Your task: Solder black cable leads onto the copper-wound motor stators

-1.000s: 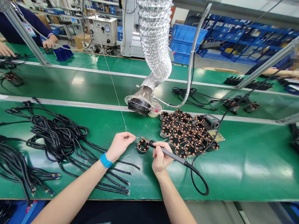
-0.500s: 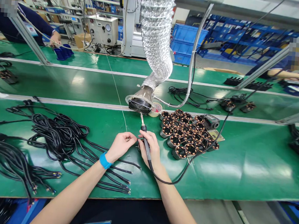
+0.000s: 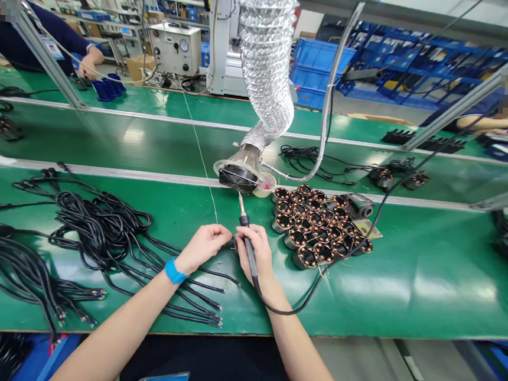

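My right hand (image 3: 258, 255) is closed around a soldering iron (image 3: 251, 252), whose metal tip points away from me toward the fume fan. My left hand (image 3: 207, 247) is pinched, thumb against fingers, close to my right fingertips. A thin, pale solder wire (image 3: 203, 165) comes down from above and runs into my left hand. A small dark part (image 3: 234, 246) lies between the hands, mostly hidden by my fingers; I cannot make out its kind. Right of my right hand stands a group of copper-wound stators (image 3: 307, 257).
Black cables (image 3: 94, 230) with stripped ends cover the left of the green bench (image 3: 428, 277). An extraction fan (image 3: 238, 177) hangs on a foil duct (image 3: 266, 55) beyond my hands, beside a tape roll (image 3: 265, 185). The iron's cord (image 3: 301, 306) loops right. Two co-workers sit across the bench.
My left wrist has shifted slightly left, with its fingertips still by my right hand. The iron has hardly moved. At the far left, a co-worker's hand has moved off the blue parts.
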Available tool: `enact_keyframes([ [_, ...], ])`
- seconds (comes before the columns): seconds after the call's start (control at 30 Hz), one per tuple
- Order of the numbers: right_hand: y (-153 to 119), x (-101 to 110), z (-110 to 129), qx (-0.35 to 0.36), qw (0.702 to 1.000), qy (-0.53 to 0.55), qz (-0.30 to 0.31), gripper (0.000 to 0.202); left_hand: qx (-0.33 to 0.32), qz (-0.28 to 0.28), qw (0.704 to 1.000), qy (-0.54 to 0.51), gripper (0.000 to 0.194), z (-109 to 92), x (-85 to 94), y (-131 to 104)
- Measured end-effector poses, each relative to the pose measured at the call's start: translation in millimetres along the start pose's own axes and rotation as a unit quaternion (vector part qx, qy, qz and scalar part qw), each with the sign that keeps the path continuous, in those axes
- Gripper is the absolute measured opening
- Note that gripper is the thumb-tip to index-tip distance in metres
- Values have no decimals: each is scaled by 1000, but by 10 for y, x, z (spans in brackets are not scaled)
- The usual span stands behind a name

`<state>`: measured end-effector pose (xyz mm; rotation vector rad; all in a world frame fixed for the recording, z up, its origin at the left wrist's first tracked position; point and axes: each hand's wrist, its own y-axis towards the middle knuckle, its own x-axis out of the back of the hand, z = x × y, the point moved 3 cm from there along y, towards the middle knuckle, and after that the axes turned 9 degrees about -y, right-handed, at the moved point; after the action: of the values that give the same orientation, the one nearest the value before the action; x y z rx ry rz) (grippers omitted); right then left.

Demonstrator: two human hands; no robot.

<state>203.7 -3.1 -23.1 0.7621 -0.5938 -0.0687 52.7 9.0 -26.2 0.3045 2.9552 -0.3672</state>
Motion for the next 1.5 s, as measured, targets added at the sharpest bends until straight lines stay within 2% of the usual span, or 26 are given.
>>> enact_keyframes([
  [0.17, 12, 30, 7, -14, 1000, 2, -8, 33, 36, -17, 999, -25, 31, 30, -4, 18],
  [0.4, -126, 238, -85, -115, 983, -5, -141, 17, 79, -28, 995, -50, 29, 50, 2, -18],
  [0.5, -246, 283, -136, -134, 976, -4, -172, 31, 83, -32, 994, -57, 29, 75, -7, -39],
  [0.63, -313, 273, -133, -119, 981, -3, -153, 41, 89, -27, 994, -52, 28, 89, -27, -60],
  [0.9, -272, 240, -93, -118, 986, 18, -116, 38, 93, -32, 994, -48, 28, 65, -47, -76],
  [1.07, -286, 229, -105, -142, 982, 25, -125, 39, 96, -32, 994, -48, 27, 61, -56, -88],
  [1.27, -313, 245, -121, -171, 970, 34, -172, 42, 97, -26, 994, -53, 28, 76, -50, -79],
  [1.5, -308, 236, -120, -173, 969, 27, -176, 43, 97, -27, 994, -52, 27, 81, -38, -81],
])
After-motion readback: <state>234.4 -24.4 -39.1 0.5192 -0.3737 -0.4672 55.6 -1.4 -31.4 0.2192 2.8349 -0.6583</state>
